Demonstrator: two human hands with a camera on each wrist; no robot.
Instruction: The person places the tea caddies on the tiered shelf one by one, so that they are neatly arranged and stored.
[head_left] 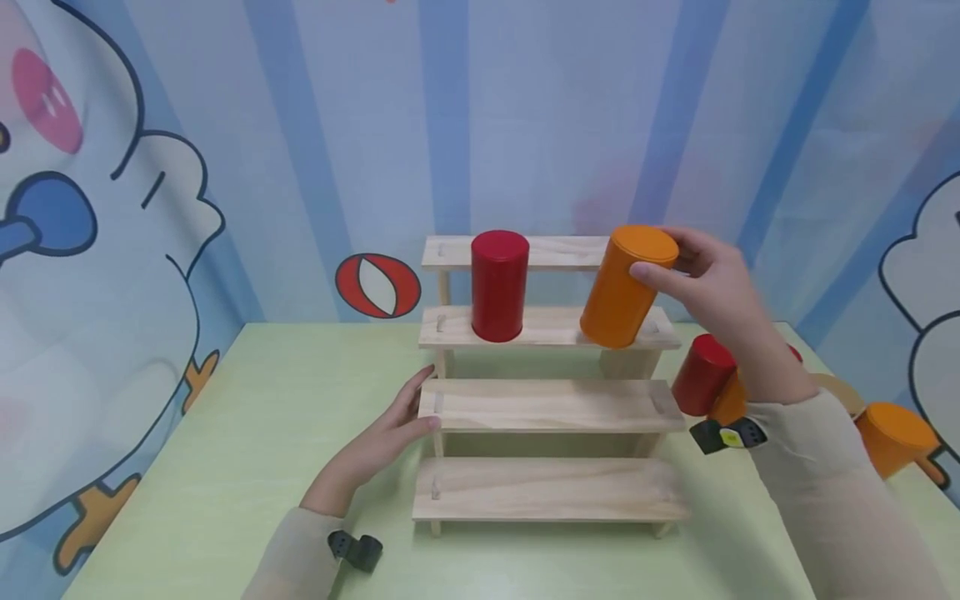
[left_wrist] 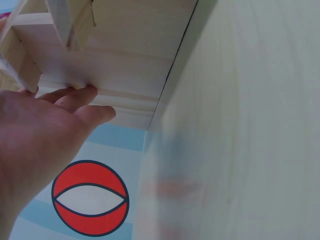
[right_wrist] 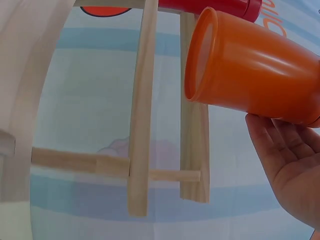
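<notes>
My right hand [head_left: 716, 287] grips an orange can [head_left: 628, 287] near its top, thumb in front; the can tilts, its base near the right part of the second shelf from the top. In the right wrist view the orange can [right_wrist: 255, 67] lies against the fingers of my hand [right_wrist: 290, 165]. A red can [head_left: 499, 286] stands upright on that same shelf, left of the middle. My left hand [head_left: 378, 442] touches the left end of the wooden rack [head_left: 551, 406] at the third shelf, and the left wrist view shows the hand [left_wrist: 55, 125] with extended fingers against its side panel.
To the right of the rack, partly behind my right arm, are another red can [head_left: 703, 375] and another orange can [head_left: 896, 437] among several items. The rack's bottom shelf [head_left: 551, 492] is nearest to me on the light green table [head_left: 247, 467]. A patterned backdrop [head_left: 375, 125] hangs behind.
</notes>
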